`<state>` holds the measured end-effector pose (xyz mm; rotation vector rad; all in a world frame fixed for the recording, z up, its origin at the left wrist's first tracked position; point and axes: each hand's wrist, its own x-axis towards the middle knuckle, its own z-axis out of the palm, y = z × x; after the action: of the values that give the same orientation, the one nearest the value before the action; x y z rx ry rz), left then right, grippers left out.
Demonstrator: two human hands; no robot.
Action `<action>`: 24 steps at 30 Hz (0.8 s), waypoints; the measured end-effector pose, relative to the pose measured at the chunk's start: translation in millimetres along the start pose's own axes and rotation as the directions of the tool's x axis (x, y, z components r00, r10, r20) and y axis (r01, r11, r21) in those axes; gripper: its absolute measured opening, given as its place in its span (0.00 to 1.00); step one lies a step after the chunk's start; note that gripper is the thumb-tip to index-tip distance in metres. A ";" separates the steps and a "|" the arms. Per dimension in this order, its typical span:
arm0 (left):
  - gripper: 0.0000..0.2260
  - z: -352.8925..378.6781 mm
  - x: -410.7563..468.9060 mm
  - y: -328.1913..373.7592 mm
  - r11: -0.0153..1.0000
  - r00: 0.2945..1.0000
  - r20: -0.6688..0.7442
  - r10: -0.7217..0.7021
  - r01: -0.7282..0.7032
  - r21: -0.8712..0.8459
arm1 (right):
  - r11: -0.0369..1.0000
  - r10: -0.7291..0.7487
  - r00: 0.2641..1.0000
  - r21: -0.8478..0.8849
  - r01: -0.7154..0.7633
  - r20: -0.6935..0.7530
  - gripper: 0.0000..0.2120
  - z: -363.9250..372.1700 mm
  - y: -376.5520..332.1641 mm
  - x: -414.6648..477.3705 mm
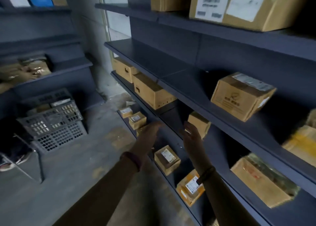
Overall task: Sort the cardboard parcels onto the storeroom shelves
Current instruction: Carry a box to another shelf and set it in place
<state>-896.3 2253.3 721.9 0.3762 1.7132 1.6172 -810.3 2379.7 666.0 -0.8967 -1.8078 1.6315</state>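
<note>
- Landmark: the crate (56,121), dark plastic, sat on the floor; all places below are given from it.
- Left hand (148,133) reached out right of the crate, fingers straight and loose, gripping nothing (blurred by motion).
- Right hand (192,137) was farther right of the crate, palm turned toward the left hand, fingers spread and straight, nothing in it.
- Both hands hovered apart in front of the shelf unit (196,92), which stood right of the crate; neither touched a parcel.
- Small box (199,123) sat just past the right fingertips, right of the crate at about its height; contact could not be told.
- Labelled box (167,159) lay right of and below the crate, between the two forearms in the view, on a low shelf.
- Orange parcel (189,188) lay farther right and lower still, partly behind the right wrist.
- Two small boxes (135,118) sat right of the crate, just beyond the left hand.
- Two handled boxes (142,84) stood side by side up and right of the crate, on a shelf.
- Tilted box (241,97) rested far right of and above the crate (one corner over the shelf edge).
- Big labelled box (239,5) stood on the top shelf, far up and right of the crate.
- Long box (261,179) lay far right of and below the crate.
- Bags (25,70) lay on a shelf above the crate (too blurred to detail).
- A shoe (15,160) showed left of and below the crate.
</note>
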 end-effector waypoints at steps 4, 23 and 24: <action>0.07 -52.2 63.2 20.1 0.996 0.997 -0.043 0.063 -0.061 0.058 | 0.996 0.003 0.999 -0.086 0.002 0.052 0.11 59.5 -3.7 65.8; 0.09 -325.0 377.4 115.9 0.999 1.000 0.019 -0.014 0.015 -0.033 | 0.993 0.082 0.996 -0.078 -0.085 -0.032 0.24 360.7 -28.8 331.7; 0.10 -334.6 390.6 121.3 0.999 1.000 0.011 -0.021 0.022 -0.040 | 0.994 0.083 0.996 -0.068 -0.085 -0.032 0.24 373.4 -30.3 343.4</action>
<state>-1423.0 2285.9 694.6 0.3453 1.6684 1.6288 -1317.0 2407.7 636.7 -1.0346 -1.8388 1.6061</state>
